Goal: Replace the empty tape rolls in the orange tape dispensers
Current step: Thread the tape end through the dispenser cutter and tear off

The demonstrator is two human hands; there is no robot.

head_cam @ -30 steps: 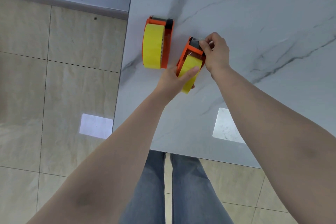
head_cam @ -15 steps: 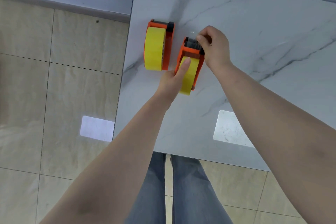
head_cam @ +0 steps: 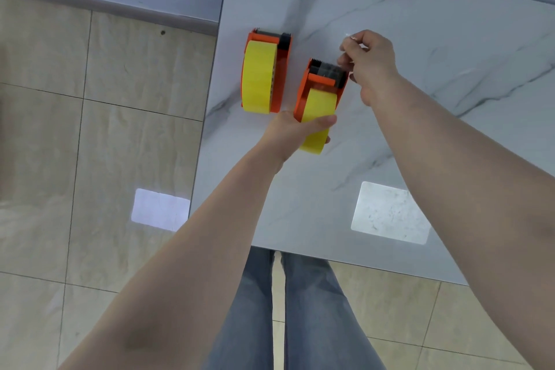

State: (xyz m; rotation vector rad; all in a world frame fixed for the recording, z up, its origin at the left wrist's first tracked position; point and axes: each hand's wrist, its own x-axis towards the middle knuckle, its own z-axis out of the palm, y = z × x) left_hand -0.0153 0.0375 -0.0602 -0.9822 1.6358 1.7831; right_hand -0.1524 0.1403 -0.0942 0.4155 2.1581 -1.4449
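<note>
Yellow rolls seated in both dispensers on table [head_cam: 390, 144]: far dispenser [head_cam: 265, 73] loaded and untouched; near dispenser [head_cam: 322, 93] gripped by left hand [head_cam: 295, 132]. Clear tape end pinched in right hand [head_cam: 368, 61] beyond cutter. Probably only threading left.

— Where do the dispensers sit?
— Both on the bench [head_cam: 390, 135], near its left edge. One dispenser [head_cam: 265, 75] stands left; the other dispenser [head_cam: 319, 99] is just beside it, right and nearer the person.
— And the hands?
— Left hand [head_cam: 295, 132] at its near end, right hand [head_cam: 368, 63] at its far end.
</note>
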